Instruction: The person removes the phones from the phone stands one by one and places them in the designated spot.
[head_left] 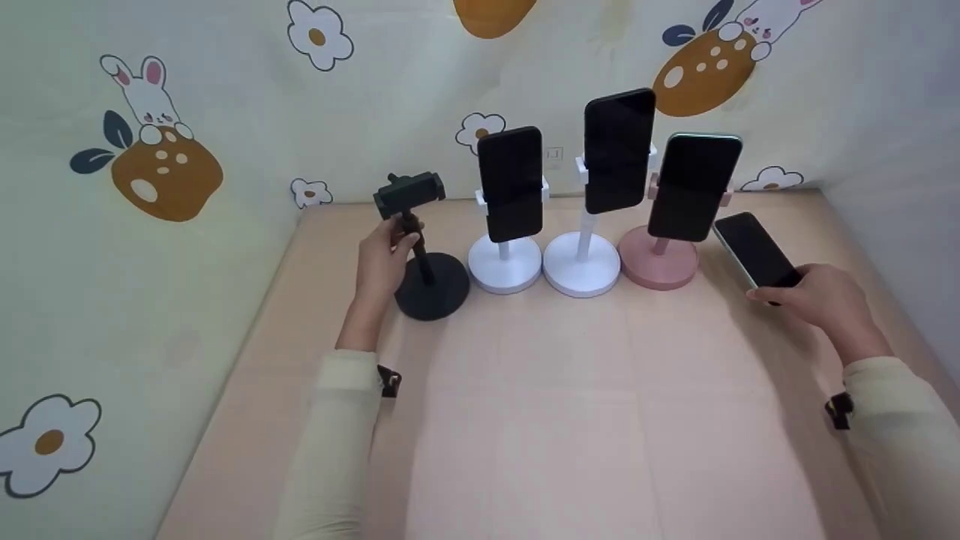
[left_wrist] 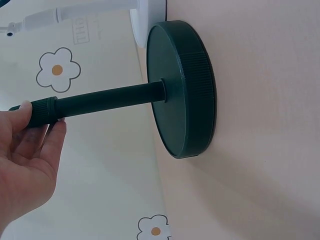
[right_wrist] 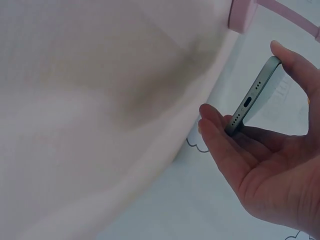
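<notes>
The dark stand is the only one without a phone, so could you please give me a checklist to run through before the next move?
1. Dark stand resting with its base on the table: ok.
2. Clamp at its top free of any phone: ok.
3. Left hand holding the stem: ok.
4. Right hand holding a phone: ok.
5. That phone lined up with the clamp: not ok; it is right of the pink stand.
6. Clamp opened wide enough for that phone: cannot tell.
</notes>
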